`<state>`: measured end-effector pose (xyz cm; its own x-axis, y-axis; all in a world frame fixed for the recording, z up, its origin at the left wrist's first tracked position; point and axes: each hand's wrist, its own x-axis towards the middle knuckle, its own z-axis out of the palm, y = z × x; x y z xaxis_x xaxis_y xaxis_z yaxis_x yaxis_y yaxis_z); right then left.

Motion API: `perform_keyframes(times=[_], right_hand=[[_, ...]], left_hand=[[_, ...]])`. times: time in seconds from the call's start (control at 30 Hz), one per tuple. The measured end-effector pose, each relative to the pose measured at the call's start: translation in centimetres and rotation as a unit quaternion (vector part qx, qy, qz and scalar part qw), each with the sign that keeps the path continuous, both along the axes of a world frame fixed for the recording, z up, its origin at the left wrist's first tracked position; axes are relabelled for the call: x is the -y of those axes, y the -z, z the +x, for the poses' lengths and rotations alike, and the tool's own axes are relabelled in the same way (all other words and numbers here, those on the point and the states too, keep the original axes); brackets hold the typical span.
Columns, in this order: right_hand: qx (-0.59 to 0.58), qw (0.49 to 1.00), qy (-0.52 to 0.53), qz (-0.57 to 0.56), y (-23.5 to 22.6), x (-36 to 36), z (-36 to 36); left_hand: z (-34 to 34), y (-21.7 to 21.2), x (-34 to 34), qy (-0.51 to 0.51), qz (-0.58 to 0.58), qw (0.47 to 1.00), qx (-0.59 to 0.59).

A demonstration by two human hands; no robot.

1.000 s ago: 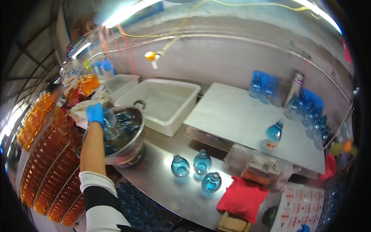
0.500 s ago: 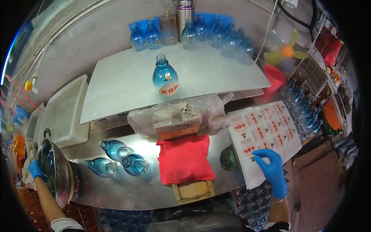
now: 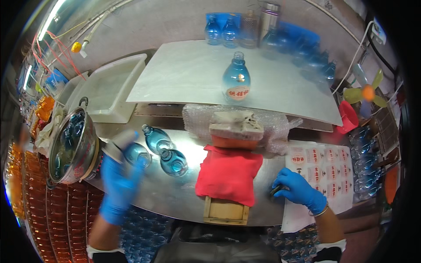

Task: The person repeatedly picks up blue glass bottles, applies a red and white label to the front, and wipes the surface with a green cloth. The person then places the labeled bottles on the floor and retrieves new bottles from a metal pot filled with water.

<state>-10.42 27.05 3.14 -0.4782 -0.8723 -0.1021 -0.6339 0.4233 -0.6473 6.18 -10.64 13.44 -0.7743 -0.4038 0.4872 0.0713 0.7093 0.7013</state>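
Observation:
My left hand (image 3: 118,184), in a blue glove and smeared by motion, is beside a clear blue glass bottle (image 3: 137,154) lying on the metal table. A pale, blurred piece (image 3: 112,151) shows at its fingers; I cannot make out what it is. Two more blue bottles, one farther back (image 3: 157,140) and one to the right (image 3: 173,163), lie close by. Gloved in blue too, my right hand (image 3: 300,189) has its fingers curled around a small dark green piece (image 3: 279,189), mostly covered, at the left edge of a label sheet (image 3: 322,175).
A red cloth (image 3: 230,175) covers a wooden stand mid-table, with a greyish block (image 3: 237,126) behind it. One labelled bottle (image 3: 237,81) stands upright on the white board (image 3: 184,70). At left are a metal pan (image 3: 87,149) with bottles and a white tub (image 3: 118,94).
The view has turned left. My left hand has come from the pan's far side to the lying bottles. My right hand has moved left off the label sheet and closed on the dark green piece.

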Motion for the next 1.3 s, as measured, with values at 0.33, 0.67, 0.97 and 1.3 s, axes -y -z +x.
perform_keyframes(times=[0.33, 0.67, 0.97, 1.3], right_hand=[[0.505, 0.451, 0.441, -0.589, 3.3, -10.4, 8.3], [0.033, 0.834, 0.542, -0.1, 1.4, -15.4, 2.0], [-0.007, 0.962, 0.272, 0.024, 3.1, -13.1, -16.3], [0.016, 0.926, 0.34, 0.166, 4.4, -12.4, -18.8]], left_hand=[[-3.0, 18.3, -3.8, -0.176, 0.111, 0.969, -0.129], [-6.5, 9.6, -9.9, 0.106, 0.34, 0.934, -0.021], [-9.2, 10.5, -10.6, 0.103, 0.348, 0.922, 0.137], [-5.1, 13.4, -9.8, 0.206, 0.143, 0.962, 0.104]])
